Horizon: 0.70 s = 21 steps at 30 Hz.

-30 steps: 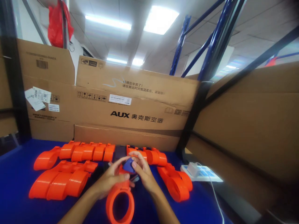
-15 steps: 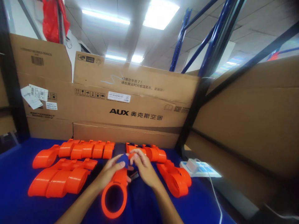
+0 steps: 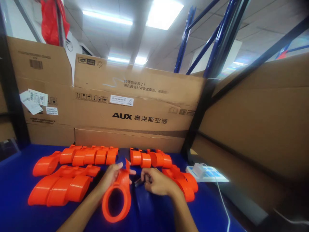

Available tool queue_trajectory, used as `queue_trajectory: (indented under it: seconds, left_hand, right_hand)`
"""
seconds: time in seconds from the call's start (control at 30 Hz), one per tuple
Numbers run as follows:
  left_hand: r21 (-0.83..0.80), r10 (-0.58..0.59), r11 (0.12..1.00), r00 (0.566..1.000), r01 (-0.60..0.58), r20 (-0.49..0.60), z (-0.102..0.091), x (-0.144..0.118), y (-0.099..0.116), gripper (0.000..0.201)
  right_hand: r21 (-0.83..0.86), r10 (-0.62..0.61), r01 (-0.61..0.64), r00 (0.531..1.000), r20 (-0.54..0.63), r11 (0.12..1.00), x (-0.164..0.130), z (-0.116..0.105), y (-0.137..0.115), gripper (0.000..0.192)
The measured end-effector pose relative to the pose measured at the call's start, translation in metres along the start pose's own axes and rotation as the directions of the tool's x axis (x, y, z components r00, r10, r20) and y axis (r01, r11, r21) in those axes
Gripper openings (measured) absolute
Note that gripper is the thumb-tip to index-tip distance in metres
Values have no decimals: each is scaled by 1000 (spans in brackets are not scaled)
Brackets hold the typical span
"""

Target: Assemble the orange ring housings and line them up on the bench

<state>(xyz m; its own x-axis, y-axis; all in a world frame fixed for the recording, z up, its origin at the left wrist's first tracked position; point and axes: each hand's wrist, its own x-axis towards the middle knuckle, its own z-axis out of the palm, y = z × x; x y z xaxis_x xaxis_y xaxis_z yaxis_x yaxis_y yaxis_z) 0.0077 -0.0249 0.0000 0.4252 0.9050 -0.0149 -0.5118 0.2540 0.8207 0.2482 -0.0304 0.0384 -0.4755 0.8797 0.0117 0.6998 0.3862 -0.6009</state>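
Observation:
My left hand (image 3: 111,175) is closed around the upper end of an orange plastic part (image 3: 123,181), whose large open ring hangs toward me. Behind the thumb a bit of blue shows, too small to make out clearly. To the right, my right hand (image 3: 156,182) is low over the blue table surface with its fingers curled in. Its fingertips are beside a small dark object (image 3: 138,183) on the table. Whether they hold anything is hidden.
Similar orange parts lie in rows at left (image 3: 58,190), along the back (image 3: 89,156) and at right (image 3: 185,187). A white power strip with a plug (image 3: 205,174) and cable sits on the right. Cardboard panels (image 3: 135,135) and a dark post (image 3: 196,129) bound the table.
My right hand has come away from the orange part and the blue piece and moved down and right toward the small dark object. My left hand keeps hold of the part, slightly turned.

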Motion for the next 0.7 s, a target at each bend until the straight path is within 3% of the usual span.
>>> queue_trajectory:
  seconds: [0.13, 0.23, 0.37, 0.5, 0.57, 0.7]
  left_hand:
    - [-41, 16, 999, 1000, -17, -23, 1, -1, 1, 49]
    - [-89, 2, 996, 999, 1, 38, 4, -3, 0, 50]
    - [-65, 10, 998, 991, -1, 133, 12, -10, -4, 50]
    - [-33, 72, 997, 987, -68, 141, 23, -21, -7, 34]
    - [-63, 95, 994, 985, -87, 145, 26, -24, -6, 28]
    - [-187, 136, 977, 976, -103, 170, 26, -21, -1, 34]
  right_hand:
    - [180, -64, 70, 997, -39, 981, 0, -2, 1, 20]
    - [334, -119, 170, 978, -169, 927, 1, -2, 1, 20]
    - [451, -102, 280, 920, -378, 848, 7, 3, -3, 18]
    - [499, -71, 365, 855, -514, 786, 14, 11, -12, 13]
    - [558, -45, 385, 849, -527, 735, 16, 14, -17, 16]
    - [693, 3, 342, 895, -445, 635, 18, 17, -26, 35]
